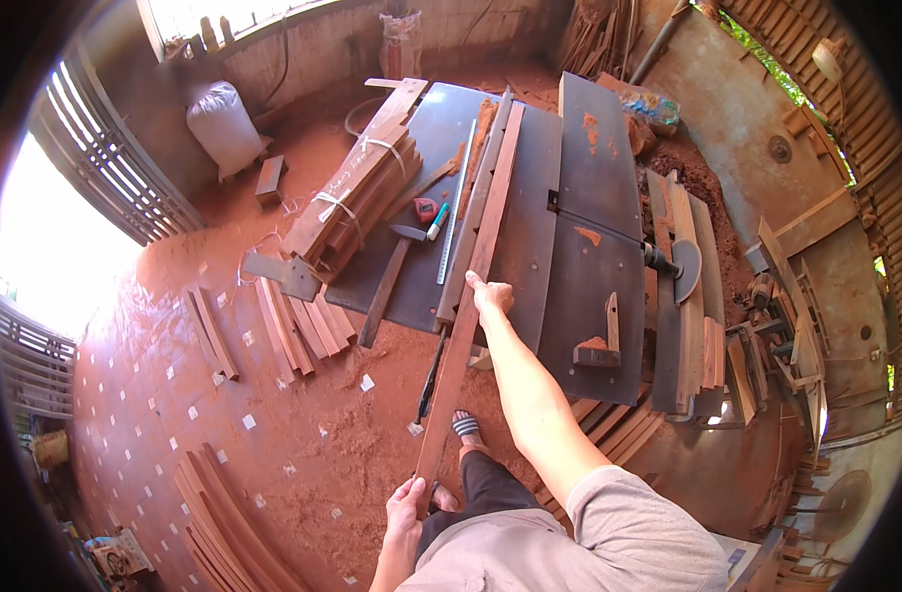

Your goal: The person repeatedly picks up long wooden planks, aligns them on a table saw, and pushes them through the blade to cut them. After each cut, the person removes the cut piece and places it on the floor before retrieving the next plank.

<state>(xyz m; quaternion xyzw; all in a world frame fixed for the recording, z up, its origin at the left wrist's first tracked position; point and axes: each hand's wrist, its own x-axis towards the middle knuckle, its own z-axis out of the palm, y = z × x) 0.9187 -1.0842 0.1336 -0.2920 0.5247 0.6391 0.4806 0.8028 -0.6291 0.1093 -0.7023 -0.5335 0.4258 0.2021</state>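
A long, narrow reddish wooden strip (449, 387) lies along a straight fence (477, 222) on the dark metal machine table (525, 247), its near end reaching past the table edge toward my body. My left hand (404, 511) is closed around that near end. Farther up, at the table's front edge, my right hand (492, 296) grips the strip from the right side, thumb on top. Left of the fence lie a steel ruler (457, 202), a teal marker (438, 222), a red tape measure (426, 209) and a hammer (390, 278).
Tied wooden boards (350, 202) stand on the table's left. A round blade-like disc (687, 270) and a wooden handled block (598, 353) are at the right. More wooden strips (219, 518) lie on the dusty floor. A white sack (224, 128) stands at the far left.
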